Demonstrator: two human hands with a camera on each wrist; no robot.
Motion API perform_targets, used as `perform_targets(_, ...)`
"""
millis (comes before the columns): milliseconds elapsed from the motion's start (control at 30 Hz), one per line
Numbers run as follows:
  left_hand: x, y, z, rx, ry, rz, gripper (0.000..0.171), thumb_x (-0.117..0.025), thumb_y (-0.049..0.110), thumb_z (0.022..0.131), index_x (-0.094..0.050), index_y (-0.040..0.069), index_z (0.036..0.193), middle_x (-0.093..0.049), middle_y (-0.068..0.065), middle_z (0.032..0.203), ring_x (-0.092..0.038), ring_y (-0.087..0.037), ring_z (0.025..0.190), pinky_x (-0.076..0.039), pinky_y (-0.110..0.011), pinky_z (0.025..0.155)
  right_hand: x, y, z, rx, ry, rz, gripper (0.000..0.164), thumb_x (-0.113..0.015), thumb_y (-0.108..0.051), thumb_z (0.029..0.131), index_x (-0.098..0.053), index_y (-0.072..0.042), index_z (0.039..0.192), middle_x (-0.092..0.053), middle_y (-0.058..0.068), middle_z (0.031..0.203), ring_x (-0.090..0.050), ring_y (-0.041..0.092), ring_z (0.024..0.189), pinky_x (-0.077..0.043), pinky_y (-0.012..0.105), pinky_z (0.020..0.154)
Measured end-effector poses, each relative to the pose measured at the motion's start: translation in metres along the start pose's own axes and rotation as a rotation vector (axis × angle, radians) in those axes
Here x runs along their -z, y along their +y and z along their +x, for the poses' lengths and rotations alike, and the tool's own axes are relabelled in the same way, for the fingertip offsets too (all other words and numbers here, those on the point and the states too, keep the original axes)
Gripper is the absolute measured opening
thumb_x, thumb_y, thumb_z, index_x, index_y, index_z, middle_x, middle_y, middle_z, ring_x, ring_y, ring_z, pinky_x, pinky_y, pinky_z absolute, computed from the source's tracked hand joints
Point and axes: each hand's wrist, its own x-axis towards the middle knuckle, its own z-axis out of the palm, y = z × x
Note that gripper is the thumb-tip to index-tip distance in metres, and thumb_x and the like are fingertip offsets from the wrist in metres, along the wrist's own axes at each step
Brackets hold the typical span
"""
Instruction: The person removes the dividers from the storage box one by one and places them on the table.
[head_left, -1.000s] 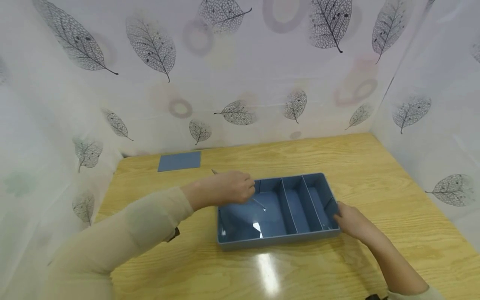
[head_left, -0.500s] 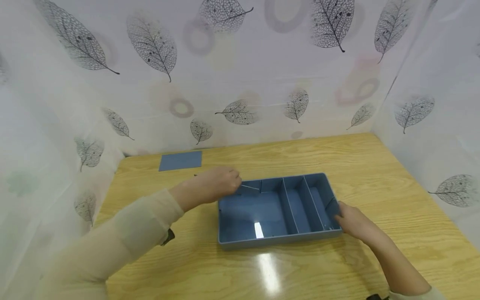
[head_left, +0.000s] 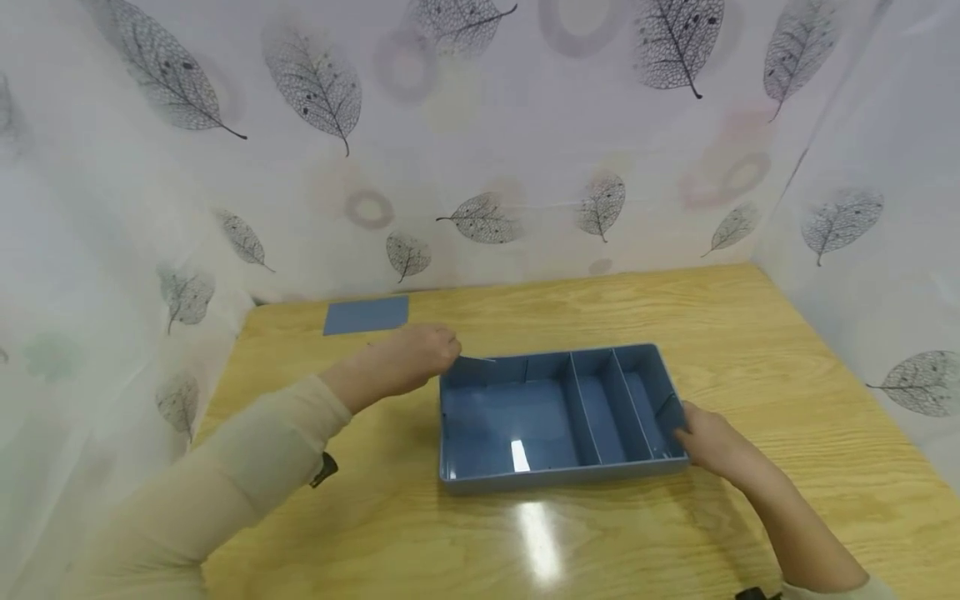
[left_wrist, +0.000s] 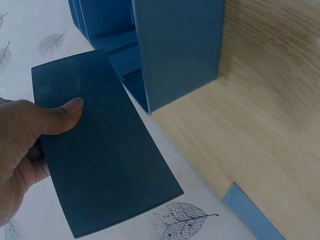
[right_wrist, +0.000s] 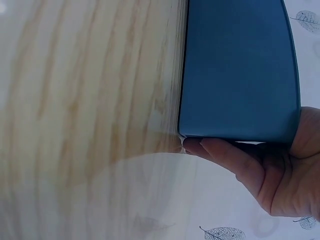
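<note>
A blue-grey plastic organizer box (head_left: 510,425) lies on the wooden table, with two upright dividers (head_left: 586,408) parting off its right side. My left hand (head_left: 416,354) is over the box's back left corner. In the left wrist view it pinches a flat rectangular divider panel (left_wrist: 100,155), thumb on top and fingers beneath; the head view catches mainly the panel's thin edge. At the box's right end, my right hand (head_left: 708,442) holds the end wall. The right wrist view has its fingers (right_wrist: 230,157) under the bottom corner of that wall (right_wrist: 237,70).
Another flat blue panel (head_left: 366,316) lies on the table's back left, beyond the left hand. A pale leaf-printed curtain (head_left: 525,125) encloses the back and sides of the table (head_left: 780,358).
My left hand has moved left and slightly back with the divider panel, from over the box's large left compartment to its back left corner. The right hand keeps its hold on the box.
</note>
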Motion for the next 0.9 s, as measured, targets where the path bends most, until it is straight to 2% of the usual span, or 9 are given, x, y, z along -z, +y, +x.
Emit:
perform_targets(133, -0.001, -0.006, -0.007, 0.047, 0.007, -0.036, 0.018, -0.078, 0.0, 0.072, -0.063, 0.0, 0.082, -0.061, -0.006, 0.074, -0.058, -0.016, 0.066, -0.051, -0.02, 0.055, -0.001, 0.0, -0.001, -0.001, -0.002, 0.015, 0.039, -0.04, 0.0, 0.094, -0.033, 0.024, 0.124, -0.056, 0.017, 0.083, -0.054, 0.018, 0.064, -0.047, 0.032, 0.056)
perform_targets(267, -0.004, -0.012, -0.018, 0.085, 0.021, -0.063, 0.018, -0.075, -0.009, 0.069, -0.062, -0.001, 0.078, -0.059, -0.006, 0.071, -0.055, -0.016, 0.063, -0.048, -0.021, 0.052, 0.0, -0.002, 0.0, 0.014, 0.012, 0.011, 0.035, -0.04, 0.0, 0.094, -0.036, 0.023, 0.12, -0.055, 0.015, 0.08, -0.053, 0.018, 0.062, -0.045, 0.032, 0.054)
perform_targets(533, -0.012, -0.015, -0.041, 0.108, 0.044, -0.021, 0.02, -0.072, -0.012, 0.066, -0.059, 0.001, 0.073, -0.053, -0.004, 0.066, -0.049, -0.015, 0.059, -0.045, -0.02, 0.05, 0.002, -0.002, 0.0, 0.001, 0.0, 0.0, 0.036, -0.041, 0.001, 0.093, -0.034, 0.024, 0.12, -0.056, 0.018, 0.083, -0.054, 0.018, 0.062, -0.046, 0.032, 0.054)
perform_targets(667, -0.012, -0.016, -0.047, 0.127, 0.066, -0.035, 0.02, -0.071, -0.014, 0.065, -0.061, 0.0, 0.074, -0.057, -0.005, 0.068, -0.053, -0.016, 0.06, -0.047, -0.02, 0.052, 0.002, -0.001, 0.0, 0.007, 0.005, -0.007, 0.037, -0.041, 0.001, 0.093, -0.034, 0.024, 0.121, -0.058, 0.02, 0.085, -0.055, 0.018, 0.062, -0.046, 0.032, 0.054)
perform_targets(900, -0.016, -0.021, -0.056, 0.174, 0.036, -0.076, 0.022, -0.069, -0.017, 0.063, -0.061, -0.001, 0.076, -0.06, -0.007, 0.072, -0.056, -0.018, 0.065, -0.05, -0.024, 0.055, 0.001, 0.0, 0.0, -0.004, 0.0, -0.008, 0.04, -0.041, 0.001, 0.093, -0.031, 0.025, 0.124, -0.058, 0.022, 0.088, -0.056, 0.018, 0.064, -0.047, 0.032, 0.055)
